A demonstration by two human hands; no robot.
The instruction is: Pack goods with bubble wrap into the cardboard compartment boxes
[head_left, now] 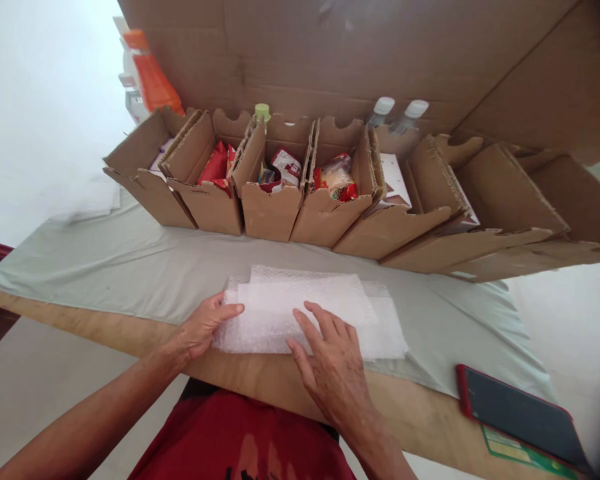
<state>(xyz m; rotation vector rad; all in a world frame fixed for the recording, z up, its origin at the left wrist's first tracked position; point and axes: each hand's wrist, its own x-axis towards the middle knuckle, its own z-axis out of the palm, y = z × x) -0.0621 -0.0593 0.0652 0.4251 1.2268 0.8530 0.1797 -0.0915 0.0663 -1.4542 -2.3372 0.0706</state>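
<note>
Folded bubble wrap (pixel 300 293) lies in overlapping white layers at the front of the cloth-covered table. At its left end my left hand (pixel 210 323) grips the edge, thumb on top and the other fingers out of sight beneath. My right hand (pixel 333 353) is over the front right part of the wrap, fingers spread and slightly bent, holding nothing. Whether its fingertips touch the plastic I cannot tell.
A row of cardboard bins (pixel 273 210) stands along the back; some hold red snack packets (pixel 217 167) and a white box (pixel 394 180). Behind them are an orange bottle (pixel 155 80) and capped clear bottles (pixel 413 117). A red-cased phone (pixel 523 417) lies at the front right.
</note>
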